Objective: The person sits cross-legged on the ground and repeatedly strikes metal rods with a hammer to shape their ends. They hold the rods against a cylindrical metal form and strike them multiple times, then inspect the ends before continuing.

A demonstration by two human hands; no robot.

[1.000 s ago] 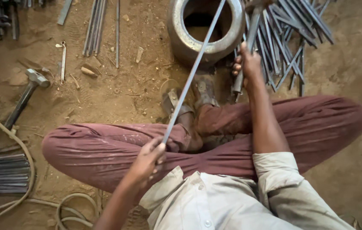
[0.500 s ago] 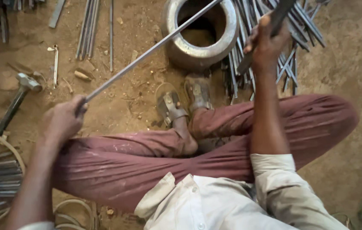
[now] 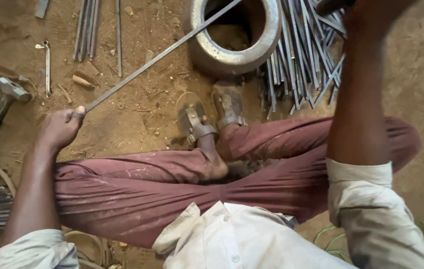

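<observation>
While I am watching from far away through the head camera, the left hand [image 3: 60,128] is clenching its fingers around the near end of a long thin metal rod [image 3: 159,56]. From these fingers the rod is running up and away, crossing over the rim of a heavy metal ring [image 3: 271,35] that is lying on the sandy ground. The right hand [image 3: 371,17] is lifted near the top edge and is blurred; it is seeming to hold a dark handle [image 3: 331,5], but I cannot tell its grip for sure. Just beside that hand a pile of cut rods [image 3: 301,65] is lying. Beyond the left fingers a hammer [image 3: 2,99] is resting.
</observation>
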